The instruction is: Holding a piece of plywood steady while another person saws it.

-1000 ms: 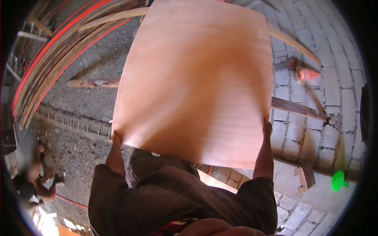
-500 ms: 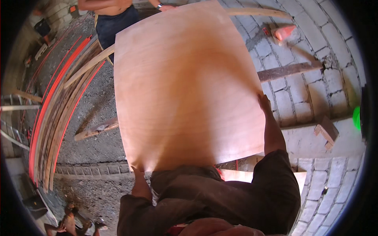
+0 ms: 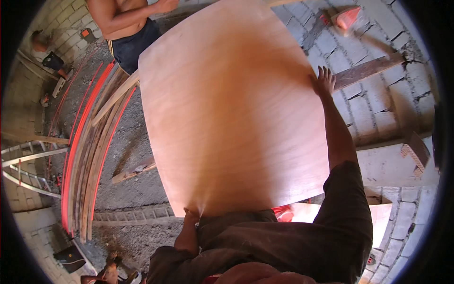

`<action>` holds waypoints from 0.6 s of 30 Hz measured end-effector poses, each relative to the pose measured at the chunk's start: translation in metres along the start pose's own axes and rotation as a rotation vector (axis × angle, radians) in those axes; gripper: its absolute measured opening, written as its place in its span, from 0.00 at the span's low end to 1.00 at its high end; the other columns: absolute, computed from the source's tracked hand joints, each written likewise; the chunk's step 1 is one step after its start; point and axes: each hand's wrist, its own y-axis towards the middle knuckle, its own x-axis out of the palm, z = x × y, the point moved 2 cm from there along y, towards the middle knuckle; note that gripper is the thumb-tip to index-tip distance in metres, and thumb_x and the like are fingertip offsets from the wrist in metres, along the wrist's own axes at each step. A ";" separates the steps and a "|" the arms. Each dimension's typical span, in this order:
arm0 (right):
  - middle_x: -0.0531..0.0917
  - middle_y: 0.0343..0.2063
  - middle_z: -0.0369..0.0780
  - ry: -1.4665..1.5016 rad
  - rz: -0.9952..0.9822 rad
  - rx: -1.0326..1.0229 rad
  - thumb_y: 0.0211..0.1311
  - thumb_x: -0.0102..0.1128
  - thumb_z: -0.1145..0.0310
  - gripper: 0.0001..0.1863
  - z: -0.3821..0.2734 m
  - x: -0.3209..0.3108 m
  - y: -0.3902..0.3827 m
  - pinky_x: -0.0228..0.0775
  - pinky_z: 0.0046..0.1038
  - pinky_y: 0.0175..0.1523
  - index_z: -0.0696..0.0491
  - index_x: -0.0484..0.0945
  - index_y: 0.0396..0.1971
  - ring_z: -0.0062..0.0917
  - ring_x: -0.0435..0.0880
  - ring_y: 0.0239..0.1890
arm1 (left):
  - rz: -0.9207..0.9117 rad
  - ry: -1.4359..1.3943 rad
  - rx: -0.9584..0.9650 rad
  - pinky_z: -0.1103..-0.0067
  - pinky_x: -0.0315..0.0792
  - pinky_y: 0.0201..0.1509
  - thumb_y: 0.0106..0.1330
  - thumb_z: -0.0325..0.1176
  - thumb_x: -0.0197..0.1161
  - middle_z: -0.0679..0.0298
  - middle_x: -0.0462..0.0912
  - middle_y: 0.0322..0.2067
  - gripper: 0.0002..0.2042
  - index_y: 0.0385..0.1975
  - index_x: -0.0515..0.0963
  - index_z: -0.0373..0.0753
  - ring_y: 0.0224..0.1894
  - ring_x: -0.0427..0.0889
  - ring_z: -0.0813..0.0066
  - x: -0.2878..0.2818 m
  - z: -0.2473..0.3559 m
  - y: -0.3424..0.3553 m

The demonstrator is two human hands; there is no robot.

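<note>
A large plywood sheet lies before me, spanning from my waist toward the far side. At its near left corner, my left hand is closed on the edge, its thumb on top and the other fingers hidden below. Farther along the right edge is my right hand. Its fingers are spread and point away from me, with the palm against the sheet's edge. A wooden plank sticks out from under the sheet beside this hand.
A shirtless co-worker stands at the far left corner of the sheet. Long boards and red bars lie at left on gravel ground. A block wall is at right, with an orange-red object. A ladder is at far left.
My right hand has slid farther up the right edge and spread its fingers. My left hand still holds the near corner. The co-worker's hand at the far edge is out of sight.
</note>
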 end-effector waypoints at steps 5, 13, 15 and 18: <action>0.76 0.55 0.40 -0.180 -0.068 0.031 0.65 0.34 0.36 0.35 -0.010 0.018 0.003 0.37 0.53 0.70 0.51 0.72 0.54 0.33 0.59 0.68 | -0.346 -0.439 -0.391 0.62 0.70 0.61 0.48 0.72 0.53 0.64 0.77 0.54 0.39 0.55 0.74 0.50 0.56 0.75 0.63 0.014 -0.004 -0.018; 0.78 0.52 0.43 -0.116 -0.122 0.034 0.66 0.35 0.38 0.34 -0.012 0.008 0.003 0.36 0.52 0.70 0.54 0.74 0.48 0.35 0.64 0.64 | 0.181 -0.215 -0.100 0.63 0.69 0.61 0.56 0.69 0.47 0.65 0.78 0.53 0.36 0.56 0.73 0.49 0.54 0.77 0.63 0.039 -0.013 -0.020; 0.78 0.52 0.43 -0.109 -0.106 0.030 0.66 0.35 0.38 0.34 -0.014 0.006 0.003 0.36 0.51 0.71 0.54 0.75 0.48 0.34 0.64 0.65 | 0.438 0.015 0.047 0.62 0.67 0.63 0.58 0.71 0.43 0.63 0.77 0.54 0.37 0.57 0.71 0.48 0.57 0.74 0.61 0.039 -0.012 -0.020; 0.79 0.51 0.44 -0.117 -0.166 0.058 0.66 0.35 0.37 0.35 -0.015 0.004 0.002 0.37 0.49 0.71 0.54 0.75 0.48 0.34 0.64 0.65 | 0.312 0.059 0.029 0.62 0.66 0.63 0.59 0.72 0.38 0.64 0.76 0.55 0.38 0.59 0.70 0.49 0.58 0.73 0.60 0.039 -0.009 -0.019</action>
